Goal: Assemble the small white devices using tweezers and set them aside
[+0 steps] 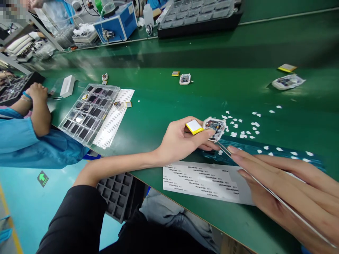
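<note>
- The right hand (288, 190), at five o'clock, pinches a pair of tweezers (265, 188) between nearly straight fingers; the tips reach up to ten o'clock and touch the lower edge of a small device.
- A white label sheet (203, 183) lies flat on the green table (164, 106) just below both hands.
- The left hand (182, 139), near centre, has its fingers curled around a small open device (215, 127) with a circuit board showing, and a yellow-edged battery (194, 126) rests against the thumb at the device's nine o'clock side.
- White paper scraps (242, 127) lie scattered at the device's three o'clock.
- A clear compartment tray (88, 113) sits at nine o'clock, beside a co-worker's blue sleeve (29, 141).
- A blue box (116, 23) stands far off at eleven o'clock.
</note>
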A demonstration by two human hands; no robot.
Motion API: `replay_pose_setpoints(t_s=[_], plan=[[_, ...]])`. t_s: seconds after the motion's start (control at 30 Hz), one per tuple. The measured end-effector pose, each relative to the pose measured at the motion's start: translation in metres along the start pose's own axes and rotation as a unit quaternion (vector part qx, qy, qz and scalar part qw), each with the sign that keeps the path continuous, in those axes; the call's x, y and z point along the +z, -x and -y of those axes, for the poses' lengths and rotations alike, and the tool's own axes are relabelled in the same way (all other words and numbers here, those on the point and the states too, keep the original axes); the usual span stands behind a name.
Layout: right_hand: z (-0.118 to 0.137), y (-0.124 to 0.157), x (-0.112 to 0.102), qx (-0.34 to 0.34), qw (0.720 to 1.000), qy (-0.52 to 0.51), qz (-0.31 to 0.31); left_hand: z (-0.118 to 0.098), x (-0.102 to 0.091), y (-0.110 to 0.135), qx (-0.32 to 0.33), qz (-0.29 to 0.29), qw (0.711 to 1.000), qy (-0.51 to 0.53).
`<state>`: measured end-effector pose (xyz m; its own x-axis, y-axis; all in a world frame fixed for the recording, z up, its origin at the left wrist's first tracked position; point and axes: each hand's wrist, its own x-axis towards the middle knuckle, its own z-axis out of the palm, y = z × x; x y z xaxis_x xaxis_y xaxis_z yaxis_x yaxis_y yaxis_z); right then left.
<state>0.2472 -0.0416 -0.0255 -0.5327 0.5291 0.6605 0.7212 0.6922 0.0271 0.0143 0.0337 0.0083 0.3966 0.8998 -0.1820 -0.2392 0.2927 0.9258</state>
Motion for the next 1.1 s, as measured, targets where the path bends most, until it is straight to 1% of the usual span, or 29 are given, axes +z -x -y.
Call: replay_pose_setpoints(t_s=[0.1,0.17,0.23,0.27,0.3,0.33,0.37,0.4,0.43,0.47,0.5,0.57,0.63,0.67,0.77,0.83,0.93,1.0,1.1], plan=[[-0.002,0.0,0.0,-0.016,1.0,-0.003,0.001,0.002,-0.007,-0.009,0.03,0.002,0.999,-0.015],[-0.002,-0.002,-0.002,-0.029,1.0,-0.007,0.009,0.005,-0.018,-0.021,0.069,-0.004,0.996,-0.053],[-0.001,-0.004,-0.005,-0.041,0.999,-0.011,0.009,0.007,-0.034,-0.04,0.129,-0.038,0.983,-0.123],[0.0,-0.006,-0.007,-0.044,0.999,-0.011,0.006,0.007,-0.045,-0.051,0.163,-0.07,0.969,-0.172],[0.002,-0.009,-0.008,-0.047,0.999,-0.01,0.003,0.006,-0.056,-0.064,0.195,-0.114,0.947,-0.228],[0.004,-0.011,-0.009,-0.05,0.999,-0.008,-0.004,0.003,-0.069,-0.076,0.215,-0.158,0.918,-0.295],[0.006,-0.014,-0.01,-0.05,0.999,-0.006,-0.013,-0.001,-0.081,-0.089,0.222,-0.198,0.882,-0.366],[0.008,-0.016,-0.011,-0.045,0.999,-0.003,-0.015,-0.007,-0.094,-0.101,0.22,-0.226,0.836,-0.449],[0.009,-0.018,-0.012,-0.039,0.999,0.0,-0.015,-0.013,-0.105,-0.112,0.205,-0.248,0.781,-0.536],[0.01,-0.021,-0.013,-0.034,0.999,0.001,-0.018,-0.02,-0.115,-0.123,0.175,-0.263,0.725,-0.612],[0.011,-0.022,-0.014,-0.03,0.999,0.0,-0.02,-0.026,-0.123,-0.132,0.163,-0.27,0.705,-0.636],[0.013,-0.026,-0.015,-0.033,0.999,0.002,-0.031,-0.035,-0.133,-0.148,0.151,-0.273,0.675,-0.669],[0.014,-0.03,-0.016,-0.039,0.999,0.0,-0.026,-0.037,-0.137,-0.16,0.155,-0.258,0.659,-0.689],[0.015,-0.032,-0.017,-0.036,0.999,-0.001,-0.018,-0.037,-0.137,-0.165,0.161,-0.238,0.653,-0.7],[0.018,-0.036,-0.019,-0.029,0.999,-0.015,-0.01,-0.033,-0.139,-0.179,0.186,-0.146,0.651,-0.722],[0.018,-0.038,-0.019,-0.031,0.999,-0.016,-0.033,-0.031,-0.141,-0.186,0.196,-0.096,0.66,-0.719],[0.017,-0.036,-0.018,-0.032,0.998,-0.004,-0.047,-0.033,-0.145,-0.189,0.214,-0.066,0.682,-0.696],[0.016,-0.034,-0.017,-0.029,0.998,0.001,-0.049,-0.035,-0.146,-0.184,0.239,-0.063,0.697,-0.673],[0.016,-0.034,-0.016,-0.03,0.998,-0.003,-0.048,-0.034,-0.138,-0.164,0.288,-0.068,0.717,-0.632]])
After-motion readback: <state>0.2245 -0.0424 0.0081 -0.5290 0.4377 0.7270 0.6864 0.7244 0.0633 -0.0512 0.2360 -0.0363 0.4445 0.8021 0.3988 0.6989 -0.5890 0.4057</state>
